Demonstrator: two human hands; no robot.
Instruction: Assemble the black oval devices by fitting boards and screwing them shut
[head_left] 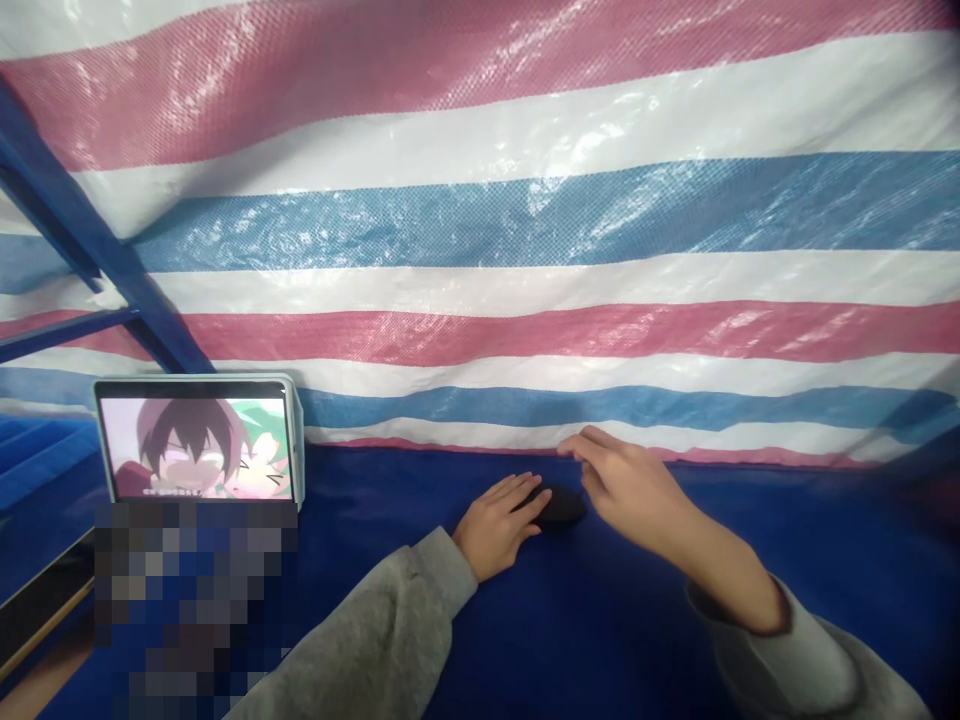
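Observation:
My left hand (pixel 499 520) rests on the dark blue surface (pixel 360 600), its fingers reaching over the left end of a small black rounded object, apparently a computer mouse (pixel 564 508). The mouse's left end is partly covered by those fingers. Just right of and above the mouse, my right hand (pixel 626 490) is raised with bent fingers drawn together. Its fingertips point left towards the striped sheet. Whatever may be between them is hidden or too small to make out.
A tablet (pixel 199 450) in a pale case stands at the left, playing a cartoon. Behind everything hangs a red, white and blue striped plastic sheet (pixel 525 225). A blue frame bar (pixel 105 220) slants down at the left. A person's forearm (pixel 56 670) shows at lower left, beside a pixelated patch.

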